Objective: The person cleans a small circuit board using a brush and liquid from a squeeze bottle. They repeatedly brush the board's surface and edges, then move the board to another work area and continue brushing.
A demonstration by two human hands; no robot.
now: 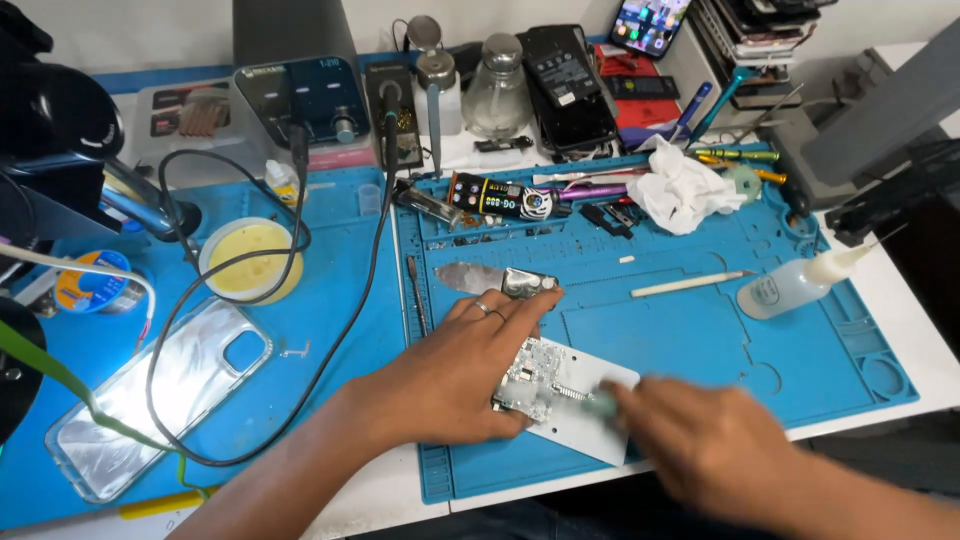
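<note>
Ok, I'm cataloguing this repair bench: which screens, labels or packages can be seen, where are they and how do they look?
Phone: top edge, propped up, lit screen with colourful icons.
Soldering station: back left, dark front panel.
Squeeze bottle: lying right on the blue mat, clear, round pale label.
Dark phone back: rear centre, white sticker.
Solder spool: far left, blue and orange label.

Head camera looks steeply down, close over workbench (700,330).
</note>
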